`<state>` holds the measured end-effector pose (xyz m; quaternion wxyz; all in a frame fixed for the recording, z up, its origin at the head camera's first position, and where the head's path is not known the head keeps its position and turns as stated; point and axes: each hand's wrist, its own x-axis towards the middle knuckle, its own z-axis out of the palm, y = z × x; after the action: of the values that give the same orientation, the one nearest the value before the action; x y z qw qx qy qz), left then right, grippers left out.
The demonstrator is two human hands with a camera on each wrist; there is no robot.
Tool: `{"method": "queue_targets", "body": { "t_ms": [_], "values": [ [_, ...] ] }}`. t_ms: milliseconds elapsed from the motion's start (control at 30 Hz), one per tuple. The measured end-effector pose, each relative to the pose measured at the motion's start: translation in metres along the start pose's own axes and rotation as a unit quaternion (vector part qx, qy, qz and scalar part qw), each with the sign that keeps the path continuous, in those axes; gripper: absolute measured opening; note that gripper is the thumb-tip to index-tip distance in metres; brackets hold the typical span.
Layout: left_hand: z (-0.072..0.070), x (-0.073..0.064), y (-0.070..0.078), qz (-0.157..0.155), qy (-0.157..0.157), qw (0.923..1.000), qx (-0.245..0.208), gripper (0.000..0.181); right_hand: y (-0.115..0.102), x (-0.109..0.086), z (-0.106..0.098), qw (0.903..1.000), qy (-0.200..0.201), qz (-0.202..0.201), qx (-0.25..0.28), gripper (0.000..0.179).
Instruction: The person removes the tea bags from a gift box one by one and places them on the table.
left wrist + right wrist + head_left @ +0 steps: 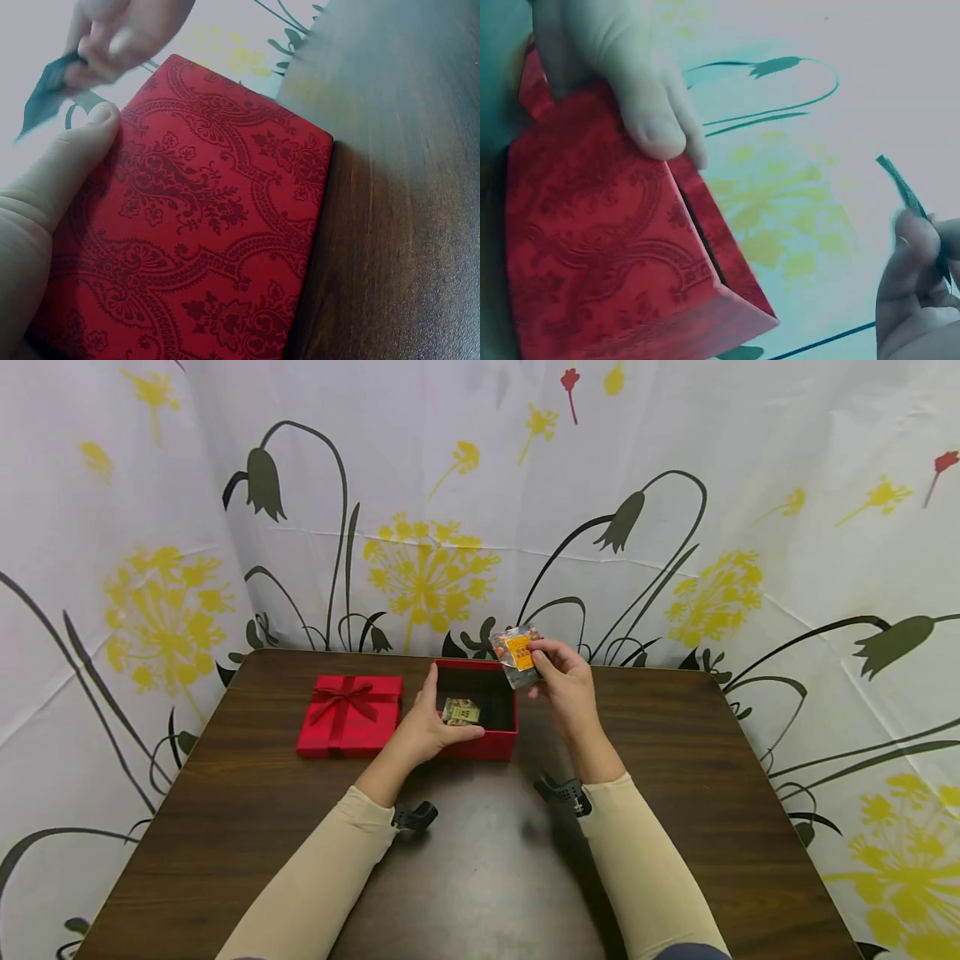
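Observation:
A red box (pixel 491 746) with a dark inside stands uncovered on the table. My left hand (pixel 422 728) holds it at the near left corner, thumb along the front rim and fingers at the left side; the right wrist view shows that thumb over the patterned red wall. Inside the box lies a small packet (pixel 461 712) with a pale label. Above the box's right side, my right hand (pixel 568 681) pinches another small packet (pixel 516 653), clear-edged with an orange label, between thumb and fingers. In the right wrist view this packet (pixel 900 184) appears nearly edge-on.
To the left of the box lies its red lid (pixel 352 727), tied with a dark red ribbon bow. Both rest on a dark wooden table (pixel 675 760). A flower-printed white curtain (pixel 465 485) hangs behind the table's far edge.

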<state>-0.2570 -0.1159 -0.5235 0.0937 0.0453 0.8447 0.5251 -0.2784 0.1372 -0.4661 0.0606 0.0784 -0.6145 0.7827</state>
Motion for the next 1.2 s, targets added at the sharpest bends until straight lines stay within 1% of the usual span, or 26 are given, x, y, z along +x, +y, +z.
{"method": "queue_targets", "body": {
  "t_ms": [133, 267, 433, 567, 633, 667, 800, 833, 900, 1067, 1200],
  "values": [
    [0.001, 0.0, 0.001, 0.004, 0.002, 1.0, -0.004, 0.144, -0.003, -0.017, -0.013, 0.9998, 0.002, -0.019, -0.007, 0.013],
    [0.001, -0.002, 0.001, 0.003, 0.008, 0.9999, -0.006, 0.144, -0.007, -0.029, -0.028, 0.9991, 0.0, -0.026, -0.034, 0.017],
    [0.0, -0.003, -0.001, 0.006, 0.003, 1.0, -0.002, 0.144, -0.021, -0.038, -0.048, 0.9976, 0.04, -0.024, -0.051, 0.018],
    [0.0, -0.002, -0.001, 0.004, 0.005, 1.0, 0.001, 0.143, -0.033, -0.037, -0.065, 0.9938, 0.054, -0.027, -0.093, 0.02],
    [0.001, -0.002, 0.0, 0.002, 0.009, 1.0, 0.003, 0.142, -0.035, -0.036, -0.074, 0.9883, 0.058, -0.022, -0.14, 0.022],
    [0.001, -0.002, 0.001, 0.001, 0.01, 0.9999, 0.005, 0.142, -0.035, -0.036, -0.078, 0.9835, 0.063, -0.016, -0.169, 0.021],
    [0.003, -0.003, 0.0, 0.0, 0.012, 0.9999, 0.01, 0.143, -0.03, -0.035, -0.09, 0.9585, 0.083, 0.018, -0.272, 0.019],
    [0.003, -0.003, 0.0, 0.0, 0.012, 0.9999, 0.009, 0.143, -0.028, -0.035, -0.091, 0.9529, 0.085, 0.024, -0.29, 0.018],
    [0.003, -0.003, 0.001, -0.001, 0.011, 0.9999, 0.01, 0.143, -0.023, -0.034, -0.093, 0.9456, 0.084, 0.03, -0.313, 0.018],
    [0.003, -0.003, 0.001, -0.007, 0.008, 0.9999, 0.008, 0.142, -0.005, -0.028, -0.097, 0.9388, 0.055, 0.043, -0.337, 0.019],
    [0.002, -0.003, 0.004, -0.008, 0.008, 0.9999, 0.008, 0.143, 0.008, -0.022, -0.102, 0.9369, 0.04, 0.082, -0.338, 0.022]
  ]
}}
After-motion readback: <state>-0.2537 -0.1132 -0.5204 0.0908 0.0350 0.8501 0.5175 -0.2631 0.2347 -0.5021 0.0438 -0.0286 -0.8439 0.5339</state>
